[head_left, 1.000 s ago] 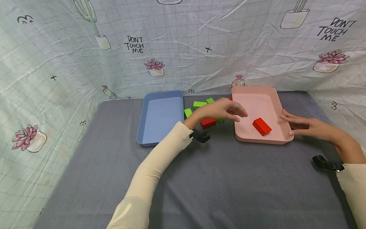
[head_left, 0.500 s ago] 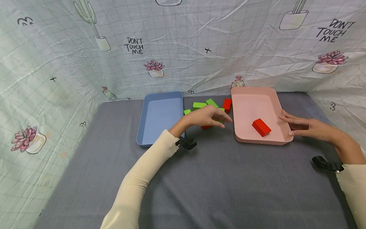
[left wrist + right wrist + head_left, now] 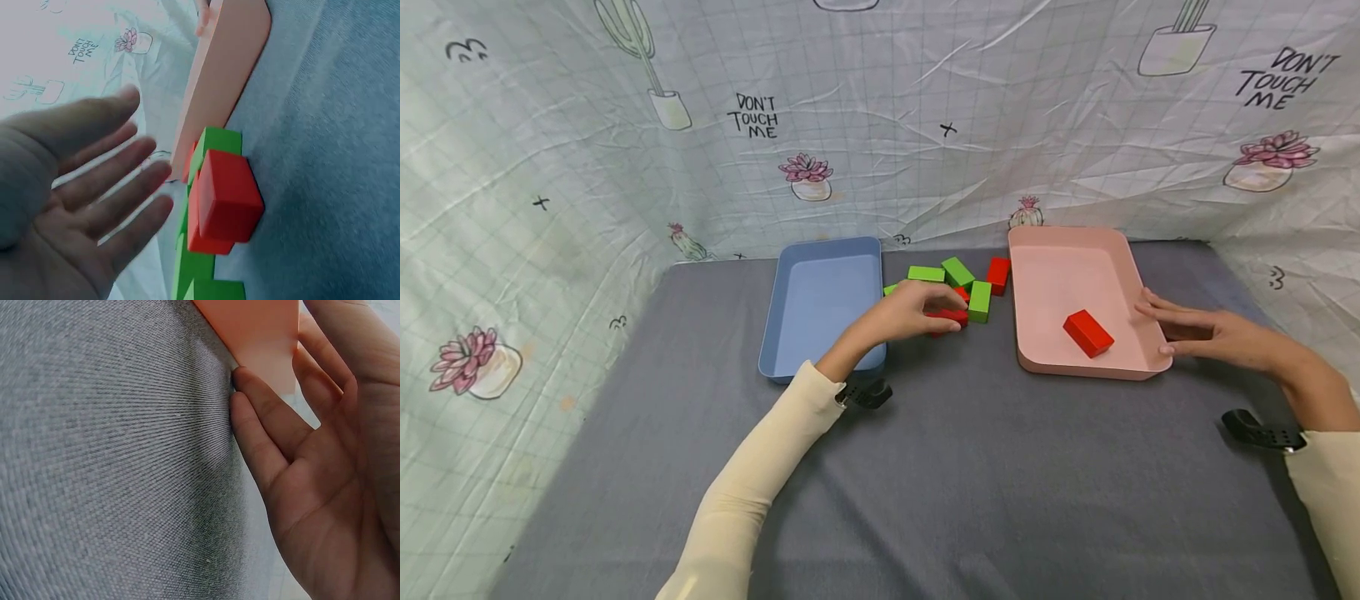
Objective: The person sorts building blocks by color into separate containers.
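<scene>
My left hand (image 3: 910,312) hovers over a cluster of blocks, its fingers spread around a red block (image 3: 951,318) in the head view. The left wrist view shows space between the hand (image 3: 94,187) and that red block (image 3: 228,194); nothing is in its grasp. A second red block (image 3: 998,275) and a green block (image 3: 979,302) lie to the right. On the far side, my right hand (image 3: 1217,333) touches the right wall of a pink tray (image 3: 1067,242) with fairly straight fingers. One red block (image 3: 1087,333) lies inside the tray.
Left of the blocks stands a blue tray (image 3: 820,367). More green blocks (image 3: 927,273) lie between the two trays, partly behind the left hand. A printed curtain (image 3: 880,125) hangs behind the grey cloth-covered table (image 3: 1000,483).
My left hand has moved left from over the pink tray's near side to above the block cluster. My right hand stays at the tray wall.
</scene>
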A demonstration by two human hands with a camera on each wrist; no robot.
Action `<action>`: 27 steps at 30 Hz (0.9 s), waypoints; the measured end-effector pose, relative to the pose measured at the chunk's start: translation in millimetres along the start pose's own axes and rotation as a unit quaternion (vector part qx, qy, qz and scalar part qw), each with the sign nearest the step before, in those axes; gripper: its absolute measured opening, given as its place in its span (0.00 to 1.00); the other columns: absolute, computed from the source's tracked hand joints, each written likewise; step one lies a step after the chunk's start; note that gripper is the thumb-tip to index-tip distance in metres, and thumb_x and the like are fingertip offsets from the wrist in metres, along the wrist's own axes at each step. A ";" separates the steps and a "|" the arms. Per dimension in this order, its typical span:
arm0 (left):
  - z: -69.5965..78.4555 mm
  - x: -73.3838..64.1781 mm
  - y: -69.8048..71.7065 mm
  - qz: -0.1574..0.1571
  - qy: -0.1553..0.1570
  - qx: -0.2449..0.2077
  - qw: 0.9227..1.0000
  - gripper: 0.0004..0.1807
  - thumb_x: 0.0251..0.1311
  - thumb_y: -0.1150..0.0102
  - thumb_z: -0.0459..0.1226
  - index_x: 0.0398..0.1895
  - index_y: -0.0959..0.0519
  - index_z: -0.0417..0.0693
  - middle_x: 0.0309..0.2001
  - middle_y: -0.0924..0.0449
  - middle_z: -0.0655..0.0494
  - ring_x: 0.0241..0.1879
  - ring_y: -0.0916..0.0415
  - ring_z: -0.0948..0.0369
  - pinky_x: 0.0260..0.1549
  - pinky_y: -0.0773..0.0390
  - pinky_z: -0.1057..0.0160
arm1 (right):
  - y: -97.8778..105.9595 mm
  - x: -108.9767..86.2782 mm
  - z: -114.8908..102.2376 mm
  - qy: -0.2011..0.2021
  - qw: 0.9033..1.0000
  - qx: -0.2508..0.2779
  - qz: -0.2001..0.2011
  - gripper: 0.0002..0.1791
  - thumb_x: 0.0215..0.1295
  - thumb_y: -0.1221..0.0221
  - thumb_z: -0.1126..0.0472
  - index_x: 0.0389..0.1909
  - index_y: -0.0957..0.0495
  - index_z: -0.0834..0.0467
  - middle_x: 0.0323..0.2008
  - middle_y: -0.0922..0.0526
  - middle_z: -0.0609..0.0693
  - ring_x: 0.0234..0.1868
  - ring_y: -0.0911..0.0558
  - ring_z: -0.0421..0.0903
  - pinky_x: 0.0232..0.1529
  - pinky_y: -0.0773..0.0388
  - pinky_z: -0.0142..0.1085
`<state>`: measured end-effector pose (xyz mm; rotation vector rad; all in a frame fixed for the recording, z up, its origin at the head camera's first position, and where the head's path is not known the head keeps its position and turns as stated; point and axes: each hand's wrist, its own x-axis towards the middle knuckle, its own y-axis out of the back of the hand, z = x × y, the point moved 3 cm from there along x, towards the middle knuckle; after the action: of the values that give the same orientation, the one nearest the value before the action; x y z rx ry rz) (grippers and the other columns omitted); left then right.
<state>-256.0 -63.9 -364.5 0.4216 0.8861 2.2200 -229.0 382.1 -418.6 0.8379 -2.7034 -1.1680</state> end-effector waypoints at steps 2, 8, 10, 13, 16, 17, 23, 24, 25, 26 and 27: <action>-0.6 -2.5 1.5 0.023 0.021 0.020 0.999 0.20 0.64 0.31 0.40 0.57 0.17 0.40 0.55 0.16 0.49 0.55 0.20 0.55 0.56 0.22 0.60 | 0.8 0.0 0.1 -0.001 1.000 -0.003 0.003 0.38 0.70 0.39 0.62 0.79 0.40 0.46 0.80 0.56 0.29 0.73 0.57 0.19 0.60 0.59 0.17; -5.7 -7.0 2.2 0.072 0.073 0.040 0.994 0.21 0.61 0.27 0.40 0.54 0.16 0.40 0.54 0.16 0.48 0.54 0.18 0.53 0.55 0.21 0.58 | 1.4 -0.3 1.1 -0.016 1.000 0.003 0.006 0.39 0.70 0.38 0.61 0.79 0.40 0.46 0.79 0.56 0.27 0.72 0.57 0.18 0.68 0.62 0.25; -7.6 -7.7 1.0 0.075 0.087 0.044 0.992 0.22 0.60 0.27 0.41 0.54 0.16 0.41 0.54 0.16 0.49 0.53 0.19 0.54 0.53 0.20 0.59 | 1.0 -0.2 1.7 -0.022 1.000 0.012 0.003 0.39 0.70 0.38 0.60 0.79 0.41 0.46 0.78 0.57 0.26 0.72 0.58 0.18 0.73 0.66 0.38; -9.0 -8.2 -1.8 0.068 0.100 0.051 0.991 0.23 0.59 0.26 0.43 0.55 0.16 0.43 0.53 0.16 0.50 0.51 0.20 0.55 0.50 0.20 0.60 | 0.6 -0.4 2.1 -0.030 0.999 0.018 0.002 0.39 0.71 0.38 0.60 0.79 0.41 0.46 0.78 0.57 0.24 0.72 0.58 0.18 0.74 0.68 0.45; -9.6 -7.8 -4.9 0.062 0.107 0.051 0.991 0.24 0.58 0.25 0.44 0.56 0.17 0.43 0.52 0.16 0.51 0.49 0.21 0.56 0.47 0.21 0.61 | 0.2 -0.4 1.4 -0.027 1.000 0.008 0.005 0.39 0.70 0.37 0.60 0.79 0.40 0.46 0.78 0.57 0.25 0.72 0.58 0.18 0.70 0.64 0.28; -9.4 -7.6 -5.8 0.061 0.110 0.048 0.991 0.25 0.58 0.25 0.43 0.56 0.17 0.43 0.51 0.16 0.50 0.49 0.21 0.56 0.46 0.21 0.62 | 0.1 -0.3 1.0 -0.024 1.000 0.004 0.006 0.39 0.70 0.37 0.60 0.79 0.40 0.46 0.78 0.56 0.25 0.72 0.57 0.18 0.66 0.62 0.22; -9.4 -5.2 -13.5 0.062 0.115 0.058 0.990 0.28 0.56 0.23 0.43 0.58 0.19 0.41 0.51 0.17 0.48 0.44 0.22 0.55 0.44 0.22 0.65 | -0.8 0.1 0.2 -0.025 1.000 0.012 0.000 0.39 0.70 0.38 0.60 0.79 0.41 0.46 0.78 0.57 0.25 0.71 0.57 0.16 0.72 0.62 0.32; -9.5 -4.8 -15.1 0.064 0.114 0.058 0.990 0.29 0.56 0.23 0.43 0.59 0.20 0.40 0.52 0.17 0.49 0.44 0.22 0.56 0.45 0.22 0.66 | -0.9 0.0 0.3 -0.028 0.999 0.017 -0.002 0.39 0.71 0.38 0.60 0.79 0.41 0.45 0.78 0.57 0.25 0.71 0.57 0.16 0.74 0.64 0.40; -9.5 -4.3 -16.5 0.066 0.113 0.054 0.990 0.29 0.56 0.23 0.43 0.59 0.20 0.40 0.53 0.17 0.48 0.44 0.22 0.56 0.45 0.22 0.66 | -1.0 -0.1 0.4 -0.028 0.999 0.020 -0.002 0.39 0.71 0.38 0.60 0.79 0.41 0.46 0.78 0.57 0.25 0.71 0.57 0.16 0.74 0.65 0.48; -9.4 -4.0 -17.8 0.070 0.113 0.049 0.990 0.30 0.55 0.23 0.42 0.59 0.20 0.40 0.53 0.17 0.48 0.45 0.21 0.56 0.46 0.22 0.66 | -1.1 -0.2 0.4 -0.026 0.999 0.023 -0.004 0.38 0.71 0.39 0.60 0.79 0.41 0.46 0.78 0.57 0.25 0.71 0.57 0.17 0.74 0.66 0.54; -9.5 -3.7 -19.1 0.073 0.113 0.042 0.990 0.31 0.55 0.22 0.42 0.60 0.21 0.40 0.54 0.17 0.48 0.45 0.21 0.56 0.46 0.22 0.66 | -1.1 -0.2 0.4 -0.025 0.999 0.020 -0.002 0.38 0.71 0.38 0.60 0.79 0.41 0.46 0.78 0.57 0.26 0.71 0.57 0.17 0.74 0.65 0.51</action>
<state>-249.0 -61.1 -384.8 0.2854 1.1028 2.4052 -228.4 381.9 -419.6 0.8312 -2.7761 -1.1539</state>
